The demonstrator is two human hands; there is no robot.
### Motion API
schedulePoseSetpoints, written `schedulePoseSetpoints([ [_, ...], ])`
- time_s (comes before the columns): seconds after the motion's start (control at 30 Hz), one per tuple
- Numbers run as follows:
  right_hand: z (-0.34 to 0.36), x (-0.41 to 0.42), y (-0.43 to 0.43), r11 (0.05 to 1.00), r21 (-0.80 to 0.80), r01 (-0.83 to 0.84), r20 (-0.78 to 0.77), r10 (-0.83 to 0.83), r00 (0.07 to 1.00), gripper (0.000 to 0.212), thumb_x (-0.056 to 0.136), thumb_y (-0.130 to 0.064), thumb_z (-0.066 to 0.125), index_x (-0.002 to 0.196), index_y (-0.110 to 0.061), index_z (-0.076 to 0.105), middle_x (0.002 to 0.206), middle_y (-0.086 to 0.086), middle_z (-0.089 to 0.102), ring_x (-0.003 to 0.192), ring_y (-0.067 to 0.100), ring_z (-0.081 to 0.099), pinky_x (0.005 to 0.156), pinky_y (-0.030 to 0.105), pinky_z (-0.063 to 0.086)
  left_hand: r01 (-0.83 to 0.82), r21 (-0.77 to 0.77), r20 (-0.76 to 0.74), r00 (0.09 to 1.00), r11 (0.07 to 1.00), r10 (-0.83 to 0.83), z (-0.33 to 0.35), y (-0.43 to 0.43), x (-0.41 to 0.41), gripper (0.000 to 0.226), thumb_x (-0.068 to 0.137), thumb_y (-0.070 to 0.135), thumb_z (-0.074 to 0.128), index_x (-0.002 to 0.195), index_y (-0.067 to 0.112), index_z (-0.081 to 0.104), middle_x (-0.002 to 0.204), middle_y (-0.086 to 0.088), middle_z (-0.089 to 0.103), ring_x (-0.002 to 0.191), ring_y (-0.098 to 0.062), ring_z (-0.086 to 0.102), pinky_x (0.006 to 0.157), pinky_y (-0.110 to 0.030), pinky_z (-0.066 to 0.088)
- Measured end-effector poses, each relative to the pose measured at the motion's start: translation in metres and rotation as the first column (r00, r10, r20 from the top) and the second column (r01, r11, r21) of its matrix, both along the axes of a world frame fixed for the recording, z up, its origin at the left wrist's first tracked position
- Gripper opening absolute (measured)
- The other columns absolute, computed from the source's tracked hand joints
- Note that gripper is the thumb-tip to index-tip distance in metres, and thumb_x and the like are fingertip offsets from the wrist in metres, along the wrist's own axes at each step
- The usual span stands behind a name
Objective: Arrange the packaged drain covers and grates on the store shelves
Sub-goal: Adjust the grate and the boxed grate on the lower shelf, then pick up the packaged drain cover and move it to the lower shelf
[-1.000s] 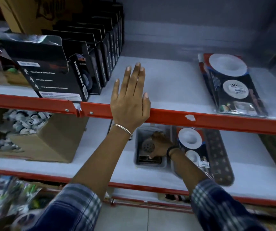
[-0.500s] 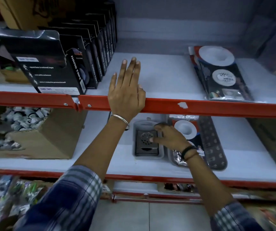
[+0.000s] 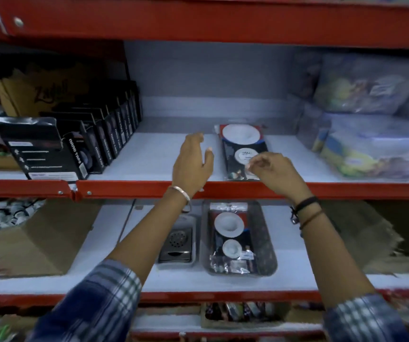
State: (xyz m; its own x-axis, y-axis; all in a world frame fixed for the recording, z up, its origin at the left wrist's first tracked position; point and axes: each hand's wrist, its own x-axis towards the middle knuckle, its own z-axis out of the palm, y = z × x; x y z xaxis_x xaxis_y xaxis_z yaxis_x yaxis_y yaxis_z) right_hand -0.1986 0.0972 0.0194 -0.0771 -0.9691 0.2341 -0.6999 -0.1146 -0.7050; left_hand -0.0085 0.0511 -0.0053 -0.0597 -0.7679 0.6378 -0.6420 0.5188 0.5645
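Note:
A packaged drain cover (image 3: 241,141) with two white discs lies flat on the upper shelf (image 3: 136,187). My right hand (image 3: 276,172) hovers at its near end with fingers curled, tips at the wrapper; a grip is not clear. My left hand (image 3: 193,161) is raised just left of that pack, fingers apart, holding nothing. On the lower shelf (image 3: 124,296) a second disc pack (image 3: 230,238) rests on a long dark grate pack (image 3: 266,245). A square metal grate in clear packaging (image 3: 177,244) lies to their left.
Black tape boxes (image 3: 75,149) stand in a row at the upper shelf's left. Plastic-wrapped bundles (image 3: 371,134) fill its right. Below, a cardboard box of white fittings (image 3: 33,238) sits left and a brown box (image 3: 371,233) right.
My right hand left the lower shelf and rose to the pack on the upper shelf. My left hand lifted off the red shelf edge. The view tilted up.

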Motion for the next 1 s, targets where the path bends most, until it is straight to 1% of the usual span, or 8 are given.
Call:
schedulePoseSetpoints([
  [0.27,-0.012,-0.047,-0.066,0.956,0.222,0.190,-0.235,-0.137,0.962,0.053,0.091,-0.042,0.051,0.124,-0.001,0.045,0.130,0.022,0.053,0.119,0.039,0.051,0.101,0.046,0.042,-0.259,0.586,0.249,0.959,0.768,0.134,0.011,-0.042,-0.072,0.052,0.096,0.039,0.037,0.131,0.000,0.043,0.141,-0.024,0.034,0.134,-0.037,0.026,0.106,-0.046,0.031],
  [0.4,-0.010,-0.050,-0.080,0.958,0.160,0.238,-0.189,-0.207,0.960,0.052,0.093,-0.040,0.048,0.127,-0.001,0.043,0.134,0.022,0.047,0.123,0.039,0.046,0.102,0.043,0.038,-0.279,0.600,0.166,0.960,0.749,0.225,0.015,-0.052,-0.082,0.049,0.095,0.039,0.041,0.126,0.001,0.047,0.136,-0.022,0.039,0.131,-0.036,0.031,0.104,-0.043,0.033],
  [0.47,-0.005,-0.048,-0.079,0.962,0.124,0.244,-0.084,-0.235,0.968,0.050,0.095,-0.038,0.045,0.127,0.000,0.043,0.134,0.023,0.046,0.121,0.040,0.047,0.099,0.043,0.040,-0.183,0.606,-0.028,0.968,0.774,0.251,0.018,-0.056,-0.083,0.045,0.093,0.036,0.047,0.118,-0.001,0.048,0.128,-0.024,0.050,0.119,-0.039,0.047,0.101,-0.042,0.043],
  [0.53,0.000,-0.047,-0.072,0.961,0.084,0.263,-0.042,-0.261,0.965,0.048,0.096,-0.039,0.043,0.122,0.001,0.047,0.130,0.022,0.051,0.117,0.039,0.052,0.089,0.040,0.043,-0.015,0.564,-0.313,0.921,0.826,0.231,0.022,-0.048,-0.083,0.032,0.093,0.029,0.051,0.105,0.000,0.046,0.109,-0.021,0.060,0.091,-0.036,0.062,0.071,-0.040,0.058],
  [0.6,0.002,-0.046,-0.054,0.961,0.019,0.275,-0.016,-0.275,0.961,0.045,0.096,-0.040,0.043,0.115,0.001,0.050,0.123,0.021,0.058,0.110,0.039,0.056,0.077,0.036,0.040,0.073,0.500,-0.454,0.870,0.863,0.190,0.027,-0.024,-0.083,0.022,0.095,0.025,0.050,0.094,0.004,0.041,0.086,-0.013,0.056,0.061,-0.022,0.058,0.040,-0.025,0.049],
  [0.67,-0.004,-0.041,-0.028,0.964,-0.066,0.258,0.045,-0.255,0.966,0.043,0.096,-0.039,0.043,0.114,0.000,0.049,0.115,0.021,0.063,0.105,0.038,0.058,0.070,0.031,0.037,0.070,0.446,-0.470,0.867,0.892,0.167,0.024,0.007,-0.080,0.020,0.095,0.024,0.048,0.088,0.006,0.039,0.074,-0.009,0.051,0.046,-0.011,0.049,0.032,-0.019,0.038],
  [0.83,-0.061,-0.023,0.055,0.955,-0.237,0.180,0.209,-0.131,0.969,0.034,0.098,-0.032,0.043,0.114,-0.003,0.045,0.088,0.008,0.068,0.074,0.023,0.061,0.050,0.022,0.036,0.030,0.421,-0.382,0.913,0.907,0.147,-0.025,0.095,-0.063,0.014,0.095,0.019,0.041,0.084,0.011,0.037,0.060,0.003,0.042,0.052,-0.016,0.041,0.050,-0.030,0.037],
  [1.0,-0.144,-0.007,0.118,0.962,-0.185,0.202,0.267,-0.148,0.952,0.035,0.098,-0.033,0.043,0.122,-0.007,0.044,0.084,0.002,0.063,0.075,0.027,0.064,0.060,0.033,0.049,0.094,0.390,-0.349,0.936,0.916,0.053,-0.106,0.154,-0.044,0.006,0.082,0.023,0.036,0.078,0.020,0.037,0.059,-0.003,0.044,0.051,-0.018,0.040,0.052,-0.039,0.036],
])
